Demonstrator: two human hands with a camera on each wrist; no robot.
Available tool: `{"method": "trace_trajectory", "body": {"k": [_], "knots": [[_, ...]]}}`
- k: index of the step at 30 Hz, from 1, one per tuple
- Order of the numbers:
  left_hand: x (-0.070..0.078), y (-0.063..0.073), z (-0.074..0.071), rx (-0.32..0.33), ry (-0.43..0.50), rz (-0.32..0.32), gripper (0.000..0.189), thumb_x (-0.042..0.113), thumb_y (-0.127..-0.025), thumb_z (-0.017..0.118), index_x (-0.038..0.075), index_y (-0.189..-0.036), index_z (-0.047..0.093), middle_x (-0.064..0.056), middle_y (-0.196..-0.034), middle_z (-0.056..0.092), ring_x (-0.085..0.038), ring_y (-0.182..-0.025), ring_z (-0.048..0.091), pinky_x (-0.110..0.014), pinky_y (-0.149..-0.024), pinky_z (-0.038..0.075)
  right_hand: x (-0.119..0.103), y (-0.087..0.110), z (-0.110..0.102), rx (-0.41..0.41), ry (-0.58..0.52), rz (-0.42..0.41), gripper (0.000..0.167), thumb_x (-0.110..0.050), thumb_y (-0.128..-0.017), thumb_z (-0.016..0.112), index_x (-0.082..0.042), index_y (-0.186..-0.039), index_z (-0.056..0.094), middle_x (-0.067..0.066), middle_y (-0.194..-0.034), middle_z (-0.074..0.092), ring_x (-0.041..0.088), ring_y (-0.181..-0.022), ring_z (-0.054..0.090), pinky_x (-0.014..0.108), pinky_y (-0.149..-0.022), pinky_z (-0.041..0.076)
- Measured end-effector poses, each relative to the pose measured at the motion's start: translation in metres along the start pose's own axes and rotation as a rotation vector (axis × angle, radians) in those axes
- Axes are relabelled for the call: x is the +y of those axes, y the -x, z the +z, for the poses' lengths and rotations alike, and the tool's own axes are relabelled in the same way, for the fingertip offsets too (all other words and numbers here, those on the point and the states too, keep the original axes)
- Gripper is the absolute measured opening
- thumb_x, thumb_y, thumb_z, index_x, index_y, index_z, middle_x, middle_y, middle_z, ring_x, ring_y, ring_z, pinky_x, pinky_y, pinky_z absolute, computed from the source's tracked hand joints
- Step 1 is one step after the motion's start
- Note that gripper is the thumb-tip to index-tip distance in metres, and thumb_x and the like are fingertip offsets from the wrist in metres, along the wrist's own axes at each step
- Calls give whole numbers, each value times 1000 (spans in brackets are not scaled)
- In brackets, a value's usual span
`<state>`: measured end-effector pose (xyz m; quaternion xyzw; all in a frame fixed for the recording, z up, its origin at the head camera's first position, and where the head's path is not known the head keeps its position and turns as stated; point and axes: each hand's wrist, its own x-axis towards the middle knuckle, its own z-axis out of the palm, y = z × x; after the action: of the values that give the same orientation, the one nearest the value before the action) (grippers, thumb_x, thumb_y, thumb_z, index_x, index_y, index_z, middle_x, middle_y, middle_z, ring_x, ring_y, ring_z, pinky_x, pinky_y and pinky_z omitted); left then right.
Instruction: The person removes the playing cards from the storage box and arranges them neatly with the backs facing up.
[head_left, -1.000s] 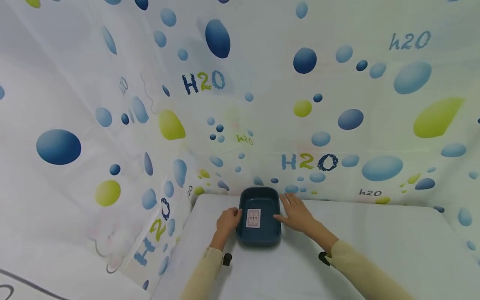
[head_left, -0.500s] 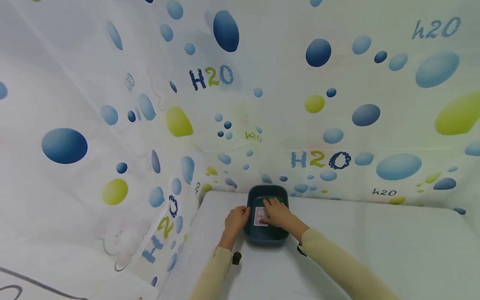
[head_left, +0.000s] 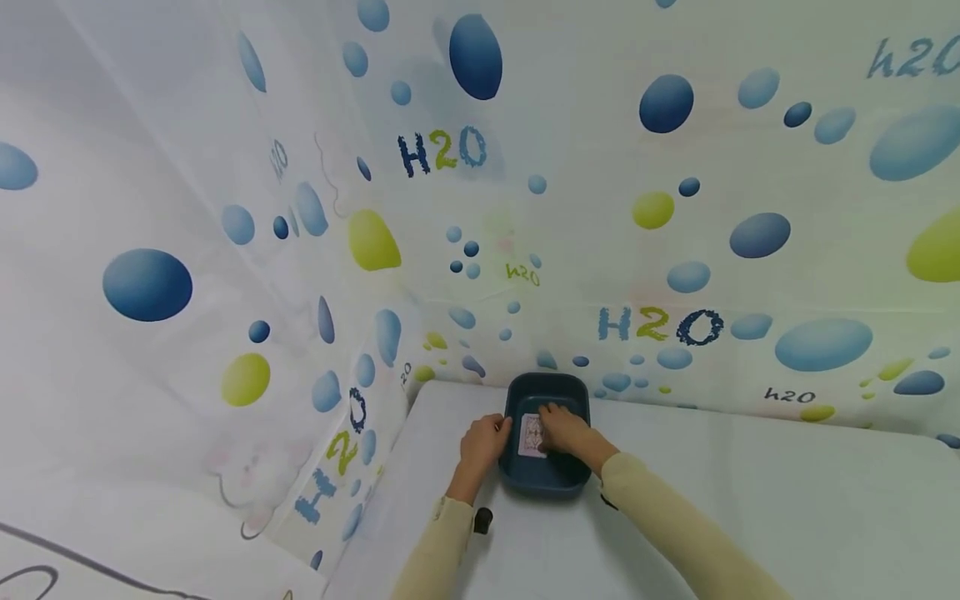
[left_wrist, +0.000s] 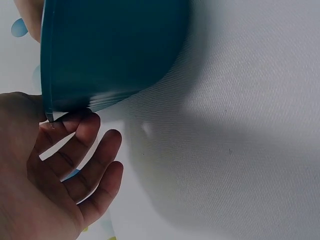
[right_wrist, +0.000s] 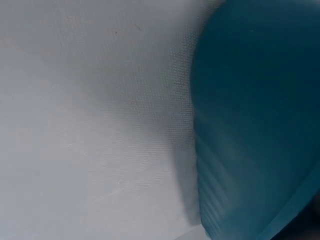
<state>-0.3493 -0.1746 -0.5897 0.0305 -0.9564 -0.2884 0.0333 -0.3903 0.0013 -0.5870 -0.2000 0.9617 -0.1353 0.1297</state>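
A deep, dark teal rectangular tray [head_left: 546, 483] with rounded corners stands on the white table. Inside it lies a playing card [head_left: 531, 435], its pink-and-white patterned back facing up. My left hand [head_left: 483, 442] pinches the tray's left rim. The left wrist view shows its thumb over the rim and the index finger against the outer wall, the other fingers spread loosely below. My right hand [head_left: 564, 429] reaches into the tray over its right side, bent fingers and thumb at the card's right edge. I cannot tell whether they grip it. The right wrist view shows the tray's outer wall [right_wrist: 250, 125].
The white table [head_left: 720, 500] stretches to the right and toward me. Behind it and to the left hang white sheets [head_left: 570, 250] printed with blue and green drops and "H2O" lettering. A small black device [head_left: 483, 521] sits at my left wrist.
My right hand has moved from beside the tray's right rim into the tray, to the card. The left hand keeps hold of the left rim. The head view has shifted slightly.
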Motion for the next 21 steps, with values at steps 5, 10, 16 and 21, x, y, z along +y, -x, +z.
{"method": "trace_trajectory", "body": {"k": [5,10,16,21], "knots": [[0,-1,1,-2,0,-8,36,34,-102,55,13,-73,58,-2,-67,55,-16,-58,47,-31,-52,34,-1,-2,1,19,9,-1,80,-29,-81,85,1,-143,44,26,-143,42,43,-134,44,54,-107,44],[5,-2,-1,-2,-13,-18,38,35,-103,54,14,-72,56,-1,-65,53,-16,-58,48,-31,-52,33,-1,1,-2,62,-8,9,84,-25,-80,86,-5,-145,36,26,-145,41,44,-134,44,55,-107,43],[8,-1,-1,-9,-3,-19,37,34,-103,54,13,-73,57,-2,-66,53,-17,-58,48,-31,-53,34,0,12,-14,84,-184,-27,41,-2,-92,66,-5,-129,47,20,-114,64,32,-98,65,45,-83,55],[3,0,0,-7,0,-37,35,34,-102,55,13,-74,59,-3,-69,56,-18,-60,49,-33,-54,35,4,20,-25,47,-500,-32,22,3,-95,59,-4,-116,56,10,-90,64,19,-72,61,31,-63,53]]}}
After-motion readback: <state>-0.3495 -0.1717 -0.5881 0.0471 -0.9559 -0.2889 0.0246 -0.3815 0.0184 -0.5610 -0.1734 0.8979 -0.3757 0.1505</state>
